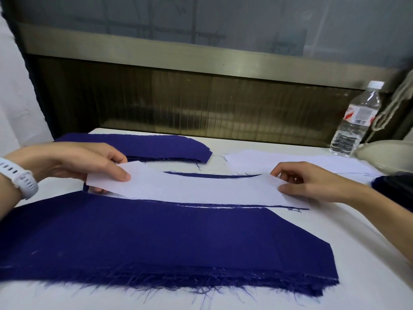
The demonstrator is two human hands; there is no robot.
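Note:
A long white strip of interfacing (196,189) lies across the table over a navy fabric piece whose edges peek out above and below it. My left hand (85,163), with a white watch band on the wrist, pinches the strip's left end between thumb and fingers. My right hand (306,181) holds the right end, its thumb on top of the strip and its fingers curled at the strip's far edge. A stack of large navy fabric pieces (156,240) with a frayed near edge lies in front of the strip.
Another stack of curved navy pieces (152,145) lies behind the strip. More white pieces (279,162) sit at the back right. A clear water bottle (355,120) stands at the far right beside a pale rounded object (386,155). A dark wall panel runs behind the white table (335,242).

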